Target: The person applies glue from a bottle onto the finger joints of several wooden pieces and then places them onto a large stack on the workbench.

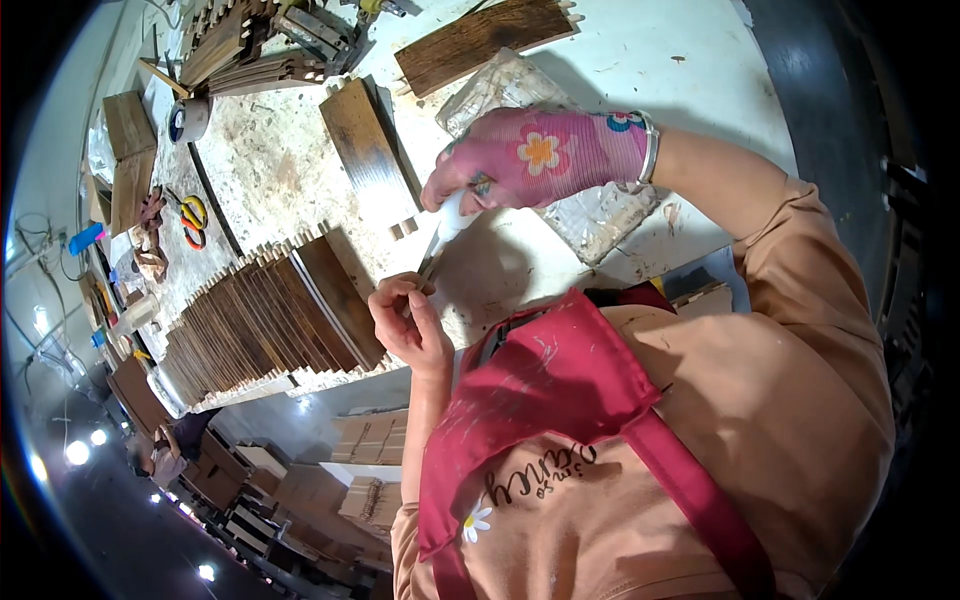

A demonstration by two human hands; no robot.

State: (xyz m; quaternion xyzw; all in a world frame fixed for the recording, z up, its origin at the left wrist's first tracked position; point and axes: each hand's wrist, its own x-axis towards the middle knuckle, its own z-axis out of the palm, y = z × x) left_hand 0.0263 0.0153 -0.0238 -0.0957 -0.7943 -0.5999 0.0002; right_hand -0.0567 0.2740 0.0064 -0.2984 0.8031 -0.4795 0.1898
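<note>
Left hand (405,320), bare: fingertips pinched on a small thin piece, too small to identify, steadying it. Right hand (530,155), flowered pink glove: fingers wrapped around a white bottle (450,220), nozzle tilted down onto that piece. Alongside: row of dark, notched wooden slats (270,320) standing on edge on a rough, stained white table (270,170).
</note>
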